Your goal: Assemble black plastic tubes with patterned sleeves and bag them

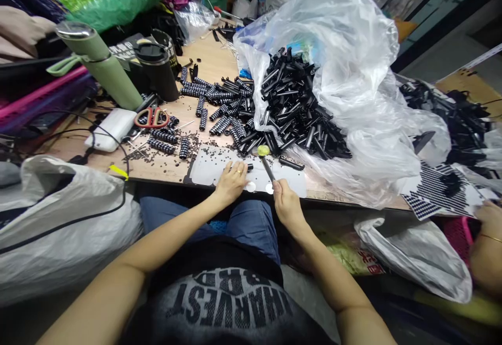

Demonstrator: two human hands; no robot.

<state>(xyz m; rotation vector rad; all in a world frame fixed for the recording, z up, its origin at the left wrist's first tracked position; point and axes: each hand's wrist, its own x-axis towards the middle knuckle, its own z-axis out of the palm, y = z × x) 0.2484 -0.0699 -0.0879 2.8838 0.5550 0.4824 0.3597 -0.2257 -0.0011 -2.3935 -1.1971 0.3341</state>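
My right hand (288, 203) is closed round the dark handle of a small mallet (263, 150), whose yellow-green head points away from me, raised or resting near the pile. My left hand (231, 180) lies at the front of a pale mat (204, 164), fingers bent over a short black plastic piece (250, 167), only the end of which shows. A longer black plastic tube (291, 163) lies to the right of the mallet. Small dark bits are scattered over the mat's left part. Beyond stands a heap of black plastic tubes (301, 104), partly inside a clear plastic bag (353, 36).
Several studded black-and-white cylinders (202, 105) lie at the left middle. Red-handled scissors (151, 118), a white box (112, 129), a black tumbler (157, 70) and a green bottle (102, 65) stand or lie further left. Another person's hand (488, 235) is at far right.
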